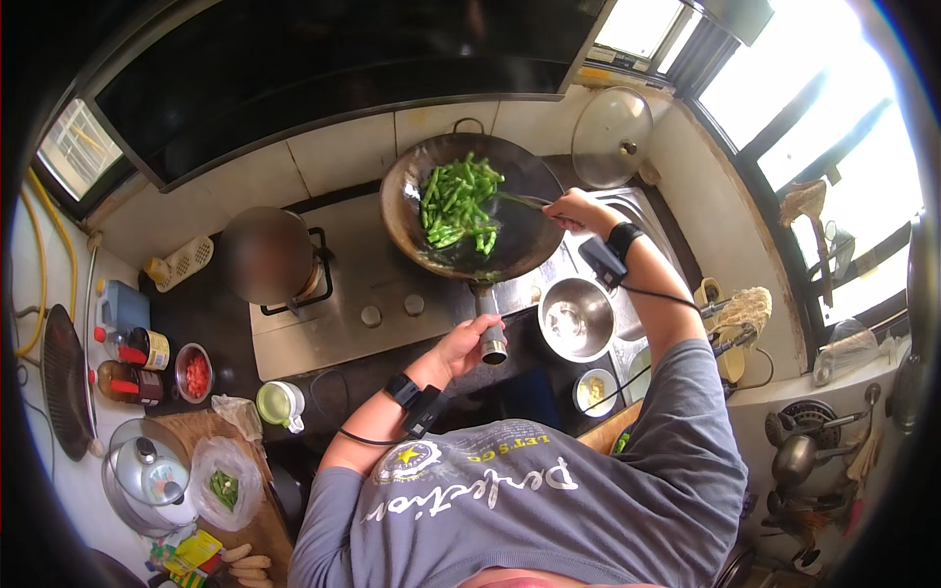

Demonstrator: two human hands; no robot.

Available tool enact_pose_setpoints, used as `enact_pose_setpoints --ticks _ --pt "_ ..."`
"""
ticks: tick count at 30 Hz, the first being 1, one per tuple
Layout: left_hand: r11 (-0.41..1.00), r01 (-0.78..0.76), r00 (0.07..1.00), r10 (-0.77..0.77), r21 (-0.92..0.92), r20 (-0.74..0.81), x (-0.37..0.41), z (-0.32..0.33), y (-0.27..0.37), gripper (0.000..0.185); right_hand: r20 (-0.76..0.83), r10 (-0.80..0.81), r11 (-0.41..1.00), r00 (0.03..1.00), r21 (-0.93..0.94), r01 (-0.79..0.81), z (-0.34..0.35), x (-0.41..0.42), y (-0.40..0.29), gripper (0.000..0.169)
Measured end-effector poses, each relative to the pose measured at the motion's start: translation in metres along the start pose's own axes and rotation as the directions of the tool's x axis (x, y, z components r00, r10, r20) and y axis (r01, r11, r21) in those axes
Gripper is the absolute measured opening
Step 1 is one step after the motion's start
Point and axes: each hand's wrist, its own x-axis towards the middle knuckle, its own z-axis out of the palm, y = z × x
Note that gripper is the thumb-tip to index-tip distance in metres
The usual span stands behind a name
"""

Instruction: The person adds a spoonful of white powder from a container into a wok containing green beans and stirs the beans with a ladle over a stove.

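Observation:
A large dark wok (533, 228) stands over the right side of the stove, with cut green beans (459, 198) heaped in its left and middle part. My left hand (470, 344) is closed around the wok's handle (487, 301), at the side nearest me. In my right hand (577, 212) is the handle of a metal spatula or ladle (522, 198); its far end lies at the right edge of the beans. What shape that end has cannot be told. A steel bowl (576, 319) sits right of the wok handle, below my right forearm.
A steel gas stove (331, 338) has a blurred round thing (266, 256) over its left burner. A glass lid (612, 138) leans at the back right. Bottles (129, 382), a bowl of red pieces (195, 373) and a green cup (279, 404) stand left; a small white bowl (595, 391) is right.

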Motion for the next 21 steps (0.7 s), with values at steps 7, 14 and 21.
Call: enact_pose_setpoints --ticks 7,14,21 --pt "0.999 -0.001 1.0 0.002 0.05 -0.004 0.001 -0.01 -0.004 0.025 -0.167 -0.593 0.528 0.788 -0.819 0.223 0.04 -0.015 -0.003 0.022" --pt "1.0 0.008 0.999 -0.007 0.028 -0.034 0.006 -0.003 0.002 0.026 0.112 -0.763 -0.025 0.636 -0.989 0.145 0.029 -0.077 0.004 0.017" --pt "0.997 0.037 0.999 -0.038 -0.074 -0.006 -0.002 -0.002 0.001 0.031 0.178 -0.664 -0.112 0.726 -0.984 0.138 -0.001 -0.16 -0.019 0.017"
